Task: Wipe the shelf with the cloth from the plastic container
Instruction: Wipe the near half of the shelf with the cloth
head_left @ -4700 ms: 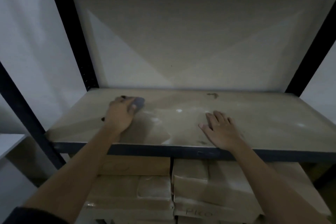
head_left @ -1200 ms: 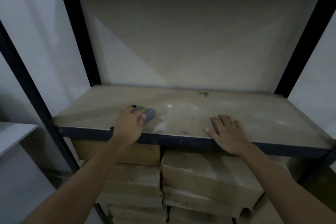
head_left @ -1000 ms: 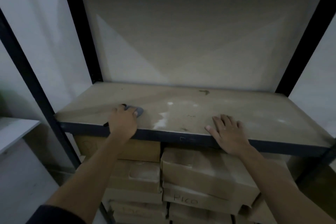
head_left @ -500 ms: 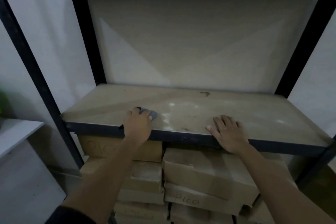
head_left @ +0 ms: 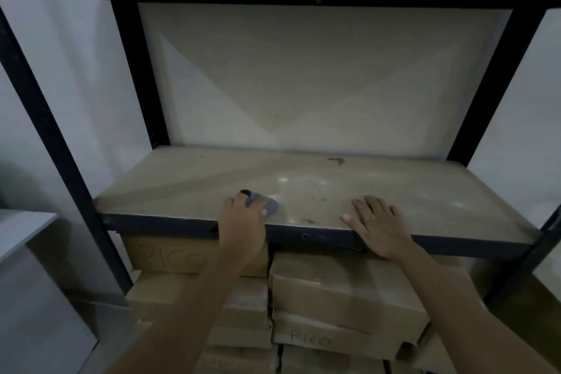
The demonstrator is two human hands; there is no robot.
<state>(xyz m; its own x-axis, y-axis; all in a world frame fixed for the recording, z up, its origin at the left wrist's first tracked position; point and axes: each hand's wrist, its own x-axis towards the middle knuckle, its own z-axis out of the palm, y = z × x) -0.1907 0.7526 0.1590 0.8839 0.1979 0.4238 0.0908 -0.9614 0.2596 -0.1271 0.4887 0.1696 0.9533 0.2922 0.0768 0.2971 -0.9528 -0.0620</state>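
A beige shelf board [head_left: 409, 188] sits in a black metal rack, dusty with pale smears near its middle. My left hand [head_left: 243, 220] holds a small grey cloth [head_left: 267, 205] against the board close to the front edge, fingers curled over it; most of the cloth is hidden under the hand. My right hand [head_left: 378, 226] lies flat with spread fingers on the board's front edge, to the right of the cloth. No plastic container is in view.
Black rack posts [head_left: 57, 143] stand at the left and right, with a dark shelf overhead. Stacked cardboard boxes [head_left: 343, 291] fill the level below. A grey surface [head_left: 21, 231] juts in at the far left. A dark stain [head_left: 336, 160] marks the board's rear.
My left hand has slid the cloth from the back left toward the front edge, then back and forth there, ending further right. My right hand has stayed flat on the front edge.
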